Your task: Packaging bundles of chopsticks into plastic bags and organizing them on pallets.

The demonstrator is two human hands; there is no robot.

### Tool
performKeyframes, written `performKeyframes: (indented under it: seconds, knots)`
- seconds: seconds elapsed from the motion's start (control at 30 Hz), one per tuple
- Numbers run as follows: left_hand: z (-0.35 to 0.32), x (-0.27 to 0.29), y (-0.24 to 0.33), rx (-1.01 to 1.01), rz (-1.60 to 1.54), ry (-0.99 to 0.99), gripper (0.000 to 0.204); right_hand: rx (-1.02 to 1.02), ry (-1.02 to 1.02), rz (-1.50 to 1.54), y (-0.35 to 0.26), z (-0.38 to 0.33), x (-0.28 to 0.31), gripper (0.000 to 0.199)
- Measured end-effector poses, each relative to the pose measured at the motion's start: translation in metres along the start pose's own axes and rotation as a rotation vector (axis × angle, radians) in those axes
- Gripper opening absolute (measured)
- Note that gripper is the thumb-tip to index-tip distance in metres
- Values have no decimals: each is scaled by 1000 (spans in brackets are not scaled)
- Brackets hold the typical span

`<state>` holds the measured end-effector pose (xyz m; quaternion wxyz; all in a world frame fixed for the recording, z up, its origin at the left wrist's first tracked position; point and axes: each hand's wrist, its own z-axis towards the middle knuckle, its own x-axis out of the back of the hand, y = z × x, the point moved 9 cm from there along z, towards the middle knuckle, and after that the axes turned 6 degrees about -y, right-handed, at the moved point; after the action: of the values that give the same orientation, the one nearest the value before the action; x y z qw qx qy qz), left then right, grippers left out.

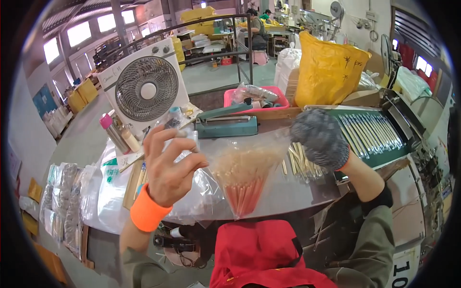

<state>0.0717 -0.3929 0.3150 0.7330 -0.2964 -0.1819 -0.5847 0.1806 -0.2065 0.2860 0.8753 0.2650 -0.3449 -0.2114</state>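
Note:
A clear plastic bag (248, 173) of thin sticks, pale at the upper end and red below, hangs over the near table edge, its bottom narrowing to a point. My right hand (319, 139), in a grey knit glove, is closed at the bag's upper right corner; motion smears its fingers. Beside the upper left of the bag is my bare left hand (170, 165), above an orange wristband (151, 209). Its fingers are curled but apart, with nothing visibly gripped. Under my right hand, more pale sticks (302, 163) lie on the table.
A teal bag sealer (228, 126) stands behind the bag, with a white box fan (147, 89) to its left. At right, a green tray (367, 132) holds rows of wrapped sticks. Clear plastic bags (113, 185) lie at left. A pink basket (257, 98) and yellow sack (329, 72) stand farther back.

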Motion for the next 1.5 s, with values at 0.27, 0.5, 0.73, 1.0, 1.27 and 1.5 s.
performKeyframes:
  seconds: [0.27, 0.5, 0.73, 1.0, 1.27, 1.5]
  knots:
    - [-30, -60, -6, 177, -67, -145, 9, 0, -134, 497, -3, -4, -22, 20]
    - [-27, -86, -25, 234, -375, -368, 13, -6, -105, 506, 4, 0, -31, 24]
    - [-21, -85, -7, 514, -765, -86, 9, -41, -194, 1008, -13, 32, -24, 75]
    - [-116, -177, 0, 813, -1120, 212, 53, 61, -217, 829, -90, 27, -115, 19]
    - [-109, -338, -92, 1303, -1711, -117, 35, -221, -647, 153, -35, 104, -350, 30]
    - [-150, -486, -129, 1603, -1996, -309, 31, -651, -309, 987, 19, 78, -447, 37]
